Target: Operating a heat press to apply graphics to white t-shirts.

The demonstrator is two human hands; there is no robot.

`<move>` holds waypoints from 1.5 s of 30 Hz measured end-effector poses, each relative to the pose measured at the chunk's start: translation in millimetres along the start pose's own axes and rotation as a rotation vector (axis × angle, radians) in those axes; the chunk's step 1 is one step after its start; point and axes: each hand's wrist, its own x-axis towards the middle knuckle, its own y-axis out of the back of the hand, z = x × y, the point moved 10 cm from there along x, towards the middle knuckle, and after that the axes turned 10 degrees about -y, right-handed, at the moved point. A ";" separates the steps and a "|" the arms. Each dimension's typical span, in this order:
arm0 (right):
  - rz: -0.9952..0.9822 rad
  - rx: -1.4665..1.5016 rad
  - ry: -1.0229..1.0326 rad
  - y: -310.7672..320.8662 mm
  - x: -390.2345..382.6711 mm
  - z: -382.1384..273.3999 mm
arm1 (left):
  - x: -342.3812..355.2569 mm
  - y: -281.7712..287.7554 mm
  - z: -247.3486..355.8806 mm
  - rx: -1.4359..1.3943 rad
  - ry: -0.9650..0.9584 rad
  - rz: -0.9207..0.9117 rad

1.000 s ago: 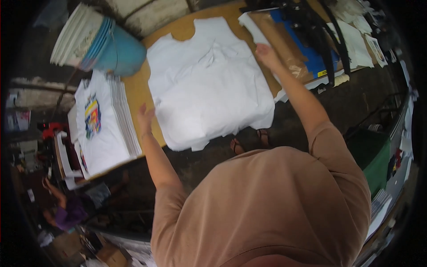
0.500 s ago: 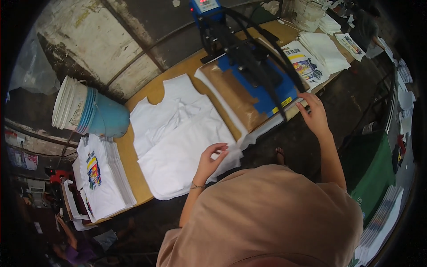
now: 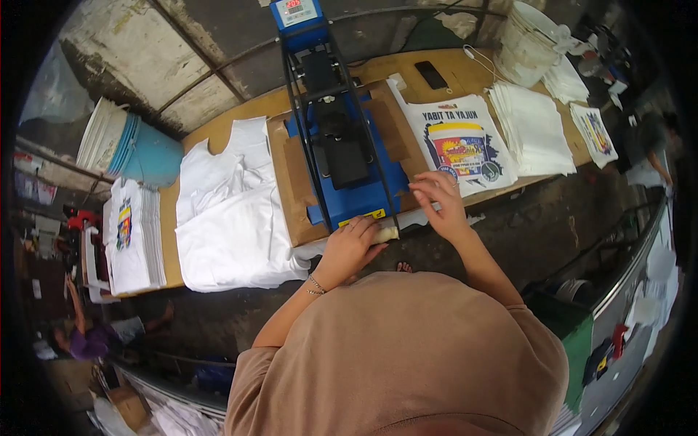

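Observation:
My left hand (image 3: pixel 354 245) is closed round the pale padded handle (image 3: pixel 386 233) at the front of a blue heat press (image 3: pixel 356 200). The press head is over a brown-covered pad (image 3: pixel 297 218), with white cloth showing below its front edge. My right hand (image 3: pixel 441 205) holds nothing, its fingers apart and slightly bent. It hovers beside the press's front right corner, near a printed transfer sheet (image 3: pixel 476 156) with a colourful bucket picture. Left of the press, a white sleeveless shirt (image 3: pixel 233 240) lies partly rumpled, touched by neither hand.
A stack of printed white shirts (image 3: pixel 138 240) and blue and white buckets (image 3: pixel 142 149) are on the left. White sheets (image 3: pixel 534 134), a dark phone (image 3: pixel 431 75) and a whitish bucket (image 3: pixel 525 45) lie to the right. Another person (image 3: pixel 91 336) is at lower left.
My left hand has moved from beside the white shirt to the press handle. My right hand has come off the handle area to its right. The view has turned, and the press head looks more centred.

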 end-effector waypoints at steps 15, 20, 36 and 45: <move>-0.010 -0.182 -0.249 -50.1 110.8 357.5 | 2.4 -42.6 -37.8 0.055 0.502 -0.391; -0.296 0.544 -0.626 -128.0 196.7 578.5 | -0.9 -40.5 -41.3 0.017 0.737 -0.408; -0.317 -0.860 -0.538 -138.0 264.0 612.3 | -16.9 -48.1 -40.7 0.277 0.917 -0.443; -0.296 -0.835 -0.348 -136.5 268.7 605.8 | -11.6 -54.7 -36.4 0.287 0.776 -0.297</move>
